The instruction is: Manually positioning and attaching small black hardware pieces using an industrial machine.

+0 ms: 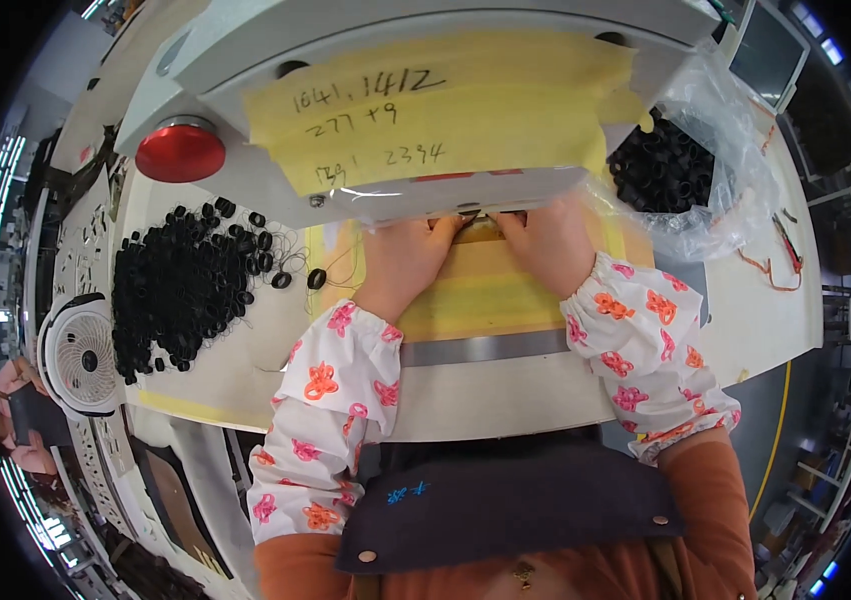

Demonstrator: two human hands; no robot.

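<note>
Under the front of a grey machine head (375, 195), my left hand (405, 258) and my right hand (547, 245) meet over a yellow-taped work surface (485, 300). Their thumbs point toward each other. Both hands are closed at the fingertips around a small black band (469, 214), of which only a sliver shows. The machine's edge hides most of the fingers and the rest of the band. To the left of my left hand lies a large heap of small black ring-shaped bands (180, 285), with loose threads trailing from it.
A clear plastic bag (735, 190) at the right holds more black bands (663, 165). Thread snips (788, 243) lie beyond it. A red dome button (180, 150) sits on the machine's left. A small white fan (80, 355) stands at the left table edge.
</note>
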